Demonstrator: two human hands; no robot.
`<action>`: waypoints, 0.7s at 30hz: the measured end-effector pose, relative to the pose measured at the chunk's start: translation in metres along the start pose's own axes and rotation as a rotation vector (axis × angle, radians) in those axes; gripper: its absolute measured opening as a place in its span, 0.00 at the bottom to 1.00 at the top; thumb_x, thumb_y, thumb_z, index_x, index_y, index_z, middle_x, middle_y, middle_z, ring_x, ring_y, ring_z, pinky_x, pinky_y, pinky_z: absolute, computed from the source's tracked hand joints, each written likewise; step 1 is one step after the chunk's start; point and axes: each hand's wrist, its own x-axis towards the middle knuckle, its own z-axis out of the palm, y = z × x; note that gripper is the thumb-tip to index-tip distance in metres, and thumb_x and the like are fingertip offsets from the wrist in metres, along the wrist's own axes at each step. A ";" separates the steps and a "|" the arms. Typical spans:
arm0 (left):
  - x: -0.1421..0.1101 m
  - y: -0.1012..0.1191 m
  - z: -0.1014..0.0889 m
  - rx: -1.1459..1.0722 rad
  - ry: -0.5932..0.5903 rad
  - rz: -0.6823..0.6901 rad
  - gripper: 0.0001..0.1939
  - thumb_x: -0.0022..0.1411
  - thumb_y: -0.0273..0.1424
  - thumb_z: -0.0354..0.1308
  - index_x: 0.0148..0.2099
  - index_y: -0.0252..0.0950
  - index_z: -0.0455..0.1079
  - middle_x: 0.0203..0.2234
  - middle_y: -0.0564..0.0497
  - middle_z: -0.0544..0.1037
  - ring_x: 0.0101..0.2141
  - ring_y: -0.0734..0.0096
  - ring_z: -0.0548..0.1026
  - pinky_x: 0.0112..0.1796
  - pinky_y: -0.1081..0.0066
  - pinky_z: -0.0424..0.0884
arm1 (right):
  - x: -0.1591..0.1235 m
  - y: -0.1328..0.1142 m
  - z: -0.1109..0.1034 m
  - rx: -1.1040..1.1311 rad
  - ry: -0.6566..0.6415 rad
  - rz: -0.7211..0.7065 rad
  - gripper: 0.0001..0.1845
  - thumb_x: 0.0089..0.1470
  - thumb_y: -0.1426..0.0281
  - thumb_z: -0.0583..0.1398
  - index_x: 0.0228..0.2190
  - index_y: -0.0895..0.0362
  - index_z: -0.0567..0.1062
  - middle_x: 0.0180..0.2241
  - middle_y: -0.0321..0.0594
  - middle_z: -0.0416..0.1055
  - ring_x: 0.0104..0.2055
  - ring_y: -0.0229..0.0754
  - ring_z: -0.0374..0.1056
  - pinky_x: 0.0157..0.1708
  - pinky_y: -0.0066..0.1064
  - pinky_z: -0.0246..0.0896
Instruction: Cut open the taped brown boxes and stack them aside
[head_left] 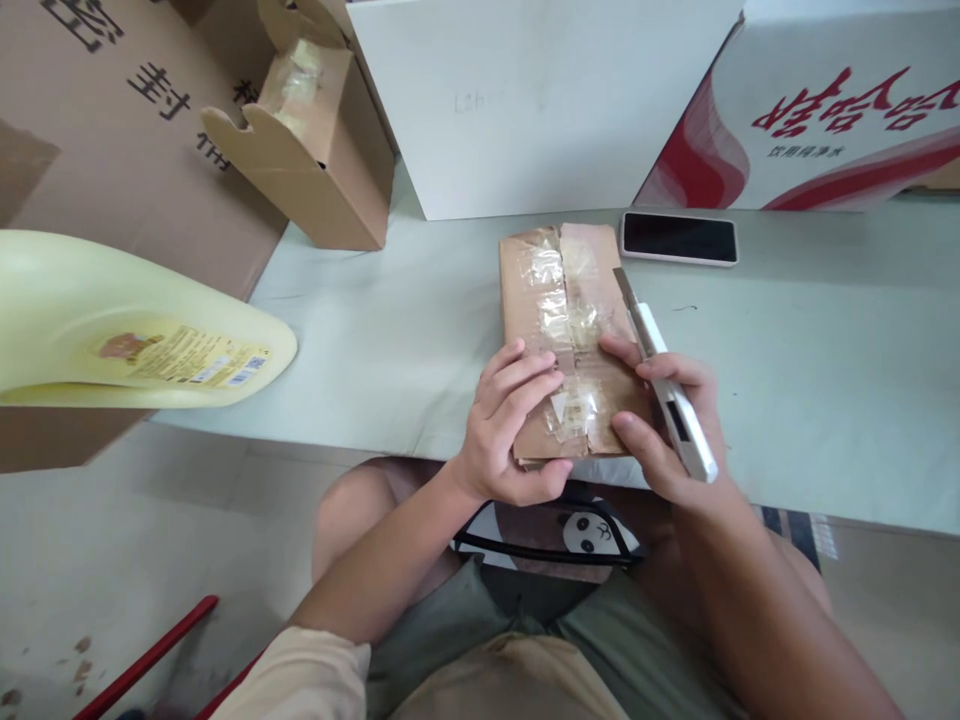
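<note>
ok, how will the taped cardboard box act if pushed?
The cardboard box looks wide and low, so it probably slides rather than tips. It may flex at the seam, which is patched with wrinkled tape. That glossy tape could be slicker than bare cardboard.

From my head, the camera looked forward and down, close above my left hand (504, 432) and right hand (666, 468), the white box (536, 110) at twelve o'clock.

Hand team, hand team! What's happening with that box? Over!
Left hand on cardboard box. Right hand holds knife, blade out. Clear tape on box top. Phone lies near blade.
</note>
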 end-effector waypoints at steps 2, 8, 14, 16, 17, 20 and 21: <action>0.001 -0.002 -0.003 -0.020 -0.010 -0.020 0.36 0.64 0.48 0.57 0.69 0.36 0.62 0.58 0.39 0.76 0.59 0.48 0.76 0.63 0.43 0.71 | -0.002 0.001 -0.001 0.028 -0.022 -0.005 0.22 0.63 0.69 0.65 0.55 0.44 0.66 0.66 0.41 0.70 0.69 0.48 0.66 0.69 0.49 0.62; -0.001 -0.017 -0.018 -0.029 -0.035 -0.057 0.38 0.63 0.51 0.60 0.70 0.42 0.61 0.61 0.40 0.73 0.63 0.46 0.73 0.63 0.44 0.71 | 0.000 0.006 -0.004 0.059 -0.014 -0.049 0.23 0.64 0.67 0.64 0.57 0.43 0.66 0.66 0.41 0.69 0.73 0.48 0.60 0.73 0.52 0.55; 0.003 -0.029 -0.016 -0.090 0.124 -0.152 0.33 0.63 0.52 0.63 0.67 0.47 0.68 0.62 0.49 0.74 0.64 0.49 0.71 0.64 0.40 0.67 | 0.010 0.003 -0.010 -0.107 0.113 -0.033 0.17 0.65 0.63 0.61 0.53 0.50 0.67 0.62 0.46 0.73 0.68 0.48 0.68 0.68 0.46 0.62; 0.009 -0.029 -0.010 -0.090 0.107 -0.182 0.29 0.66 0.50 0.60 0.67 0.52 0.68 0.62 0.55 0.74 0.66 0.50 0.69 0.66 0.37 0.63 | 0.011 0.004 -0.013 -0.135 0.084 0.003 0.17 0.66 0.61 0.60 0.54 0.51 0.67 0.63 0.47 0.72 0.67 0.46 0.68 0.68 0.43 0.63; 0.011 -0.029 -0.006 -0.094 0.123 -0.173 0.29 0.63 0.49 0.64 0.66 0.54 0.69 0.61 0.56 0.75 0.66 0.51 0.69 0.68 0.39 0.62 | 0.011 0.005 -0.014 -0.142 0.061 0.009 0.17 0.67 0.60 0.58 0.54 0.52 0.67 0.63 0.47 0.72 0.67 0.44 0.68 0.68 0.41 0.63; 0.016 -0.027 0.002 -0.150 0.180 -0.176 0.29 0.60 0.46 0.66 0.63 0.50 0.73 0.60 0.55 0.76 0.65 0.52 0.69 0.71 0.43 0.61 | 0.010 0.007 -0.016 -0.147 -0.009 0.050 0.16 0.69 0.61 0.55 0.54 0.52 0.66 0.64 0.44 0.71 0.68 0.41 0.66 0.68 0.36 0.62; 0.016 -0.026 0.004 -0.161 0.198 -0.180 0.29 0.60 0.46 0.66 0.63 0.50 0.73 0.60 0.56 0.76 0.65 0.52 0.69 0.71 0.44 0.61 | 0.009 0.006 -0.016 -0.144 -0.022 0.056 0.15 0.69 0.62 0.54 0.55 0.51 0.66 0.64 0.43 0.71 0.68 0.40 0.66 0.68 0.35 0.61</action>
